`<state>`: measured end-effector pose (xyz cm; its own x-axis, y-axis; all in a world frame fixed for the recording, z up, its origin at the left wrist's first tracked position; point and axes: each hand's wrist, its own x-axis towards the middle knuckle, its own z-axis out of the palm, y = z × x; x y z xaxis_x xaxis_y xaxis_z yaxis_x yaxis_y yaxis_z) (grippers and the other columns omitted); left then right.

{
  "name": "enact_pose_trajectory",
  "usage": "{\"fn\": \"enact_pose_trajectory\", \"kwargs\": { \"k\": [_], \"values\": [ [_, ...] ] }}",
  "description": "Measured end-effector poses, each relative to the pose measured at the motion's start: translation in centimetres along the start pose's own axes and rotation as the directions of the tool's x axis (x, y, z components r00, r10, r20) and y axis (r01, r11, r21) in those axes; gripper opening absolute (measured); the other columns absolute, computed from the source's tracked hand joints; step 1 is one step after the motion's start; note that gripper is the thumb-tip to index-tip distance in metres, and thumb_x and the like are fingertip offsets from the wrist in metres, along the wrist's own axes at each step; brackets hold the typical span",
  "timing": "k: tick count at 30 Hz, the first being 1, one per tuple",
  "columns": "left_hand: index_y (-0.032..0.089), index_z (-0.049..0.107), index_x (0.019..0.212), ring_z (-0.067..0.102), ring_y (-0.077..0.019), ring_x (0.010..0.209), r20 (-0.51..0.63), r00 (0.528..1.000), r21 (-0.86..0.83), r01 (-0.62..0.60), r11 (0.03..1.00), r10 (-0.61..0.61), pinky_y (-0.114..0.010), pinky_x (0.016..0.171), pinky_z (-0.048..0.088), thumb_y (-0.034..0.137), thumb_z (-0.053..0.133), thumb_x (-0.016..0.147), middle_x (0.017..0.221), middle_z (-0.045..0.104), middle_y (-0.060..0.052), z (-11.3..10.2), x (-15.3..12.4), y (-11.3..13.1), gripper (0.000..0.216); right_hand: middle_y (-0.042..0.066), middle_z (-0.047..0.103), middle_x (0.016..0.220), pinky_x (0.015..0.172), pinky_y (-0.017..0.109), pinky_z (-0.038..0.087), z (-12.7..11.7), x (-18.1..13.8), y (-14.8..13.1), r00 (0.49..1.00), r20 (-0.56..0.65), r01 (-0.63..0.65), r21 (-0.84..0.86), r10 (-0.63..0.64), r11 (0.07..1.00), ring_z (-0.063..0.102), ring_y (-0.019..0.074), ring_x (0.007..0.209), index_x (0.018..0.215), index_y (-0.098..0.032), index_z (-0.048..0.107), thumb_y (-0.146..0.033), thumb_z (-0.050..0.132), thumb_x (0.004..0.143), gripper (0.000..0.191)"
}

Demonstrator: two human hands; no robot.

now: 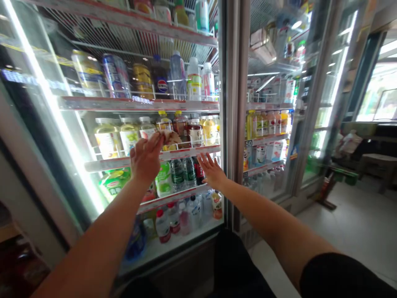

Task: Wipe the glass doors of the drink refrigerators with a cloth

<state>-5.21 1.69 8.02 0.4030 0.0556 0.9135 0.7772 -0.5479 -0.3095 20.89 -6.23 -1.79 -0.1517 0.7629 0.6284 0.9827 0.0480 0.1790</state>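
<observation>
My left hand (145, 160) is raised before the drinks cooler, its fingers closed on a crumpled, pale brownish-white cloth (171, 138), which could be tissue. Behind the cloth stands a row of bottles with yellow, white and dark caps, among them a dark-red tea bottle (196, 133). My right hand (212, 170) is lower and to the right, fingers spread and holding nothing. It is in front of the shelf edge, near a dark-red bottle (199, 171). Reflections suggest glass between my hands and the shelves; whether either hand touches it, I cannot tell.
Upper shelves hold cans (115, 74) and more bottles; small red-capped bottles (163, 225) stand at the bottom. A metal upright (237, 103) separates this section from another stocked cooler (269, 124). At right are pale floor (356, 223) and a stool (380, 163).
</observation>
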Motion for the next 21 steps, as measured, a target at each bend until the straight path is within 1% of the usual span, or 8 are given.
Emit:
{"fn": "enact_pose_trajectory", "kwargs": {
  "k": [3,6,8,11,13,16,19,21],
  "values": [
    [0.023,0.042,0.148,0.040,-0.0275,0.131,-0.018,0.999,-0.074,0.038,0.997,-0.039,-0.046,0.103,0.040,0.013,0.048,0.094,0.153,0.044,-0.001,0.1,1.7,1.0,0.055,0.012,-0.003,0.165,0.122,0.057,0.017,0.0,0.0,0.0,1.000,0.007,-0.005,-0.004,0.005,1.000,-0.011,0.0302,0.151,0.158,-0.017,-0.003,-0.027,0.085,0.071,0.125],
    [0.026,0.042,0.148,0.041,-0.0277,0.131,0.010,1.000,-0.103,-0.028,0.994,0.030,-0.046,0.101,0.041,0.014,0.047,0.094,0.151,0.047,0.000,1.1,0.1,2.5,0.055,0.011,-0.003,0.165,0.122,0.056,0.017,0.1,0.0,0.0,1.000,-0.003,-0.006,-0.001,0.006,1.000,-0.012,0.0296,0.151,0.158,-0.017,-0.004,-0.027,0.084,0.072,0.124],
    [0.028,0.041,0.149,0.041,-0.0285,0.132,0.045,0.994,-0.109,-0.092,0.990,0.098,-0.046,0.100,0.042,0.012,0.044,0.093,0.151,0.047,0.000,2.0,-2.5,3.4,0.058,0.011,-0.003,0.165,0.122,0.056,0.017,0.2,-0.1,0.1,1.000,-0.023,-0.003,-0.003,0.003,1.000,-0.012,0.0293,0.151,0.158,-0.018,-0.005,-0.027,0.084,0.072,0.124],
    [0.031,0.038,0.150,0.044,-0.0271,0.132,0.128,0.977,-0.102,-0.160,0.982,0.172,-0.044,0.103,0.040,0.007,0.040,0.091,0.151,0.048,0.002,3.0,-7.5,4.5,0.064,0.010,-0.004,0.165,0.122,0.057,0.016,0.5,0.0,0.2,1.000,-0.025,-0.001,-0.010,0.001,1.000,-0.012,0.0295,0.151,0.158,-0.018,-0.005,-0.028,0.083,0.073,0.123],
    [0.033,0.040,0.149,0.048,-0.0239,0.130,0.185,0.948,-0.120,-0.238,0.964,0.257,-0.040,0.104,0.041,0.007,0.041,0.089,0.150,0.049,0.003,3.5,-10.8,4.9,0.066,0.010,-0.005,0.164,0.122,0.057,0.016,0.5,0.0,0.2,1.000,-0.017,-0.003,-0.012,0.003,1.000,-0.013,0.0296,0.151,0.158,-0.018,-0.004,-0.030,0.084,0.073,0.123],
    [0.034,0.044,0.147,0.051,-0.0214,0.129,0.250,0.910,-0.145,-0.303,0.942,0.331,-0.039,0.108,0.040,0.009,0.045,0.086,0.149,0.050,0.003,3.9,-15.2,5.3,0.066,0.010,-0.004,0.165,0.122,0.058,0.015,0.5,0.1,0.2,1.000,-0.010,-0.006,-0.009,0.006,1.000,-0.014,0.0295,0.150,0.159,-0.017,-0.003,-0.030,0.085,0.071,0.124],
    [0.036,0.046,0.145,0.055,-0.0191,0.127,0.236,0.871,-0.203,-0.390,0.898,0.432,-0.037,0.110,0.041,0.011,0.046,0.082,0.147,0.051,0.007,4.4,-18.9,4.9,0.067,0.012,-0.002,0.165,0.123,0.057,0.016,0.2,0.3,0.1,1.000,0.004,-0.015,-0.001,0.015,1.000,-0.011,0.0296,0.151,0.159,-0.017,0.001,-0.031,0.085,0.072,0.122],
    [0.042,0.044,0.144,0.060,-0.0168,0.121,0.172,0.855,-0.247,-0.444,0.861,0.490,-0.034,0.105,0.046,0.014,0.046,0.078,0.142,0.054,0.012,4.9,-20.2,4.2,0.072,0.012,0.001,0.165,0.123,0.055,0.019,-0.2,0.3,0.0,1.000,0.016,-0.023,-0.004,0.023,1.000,-0.008,0.0296,0.152,0.160,-0.018,0.005,-0.033,0.084,0.073,0.118]
  ]
}}
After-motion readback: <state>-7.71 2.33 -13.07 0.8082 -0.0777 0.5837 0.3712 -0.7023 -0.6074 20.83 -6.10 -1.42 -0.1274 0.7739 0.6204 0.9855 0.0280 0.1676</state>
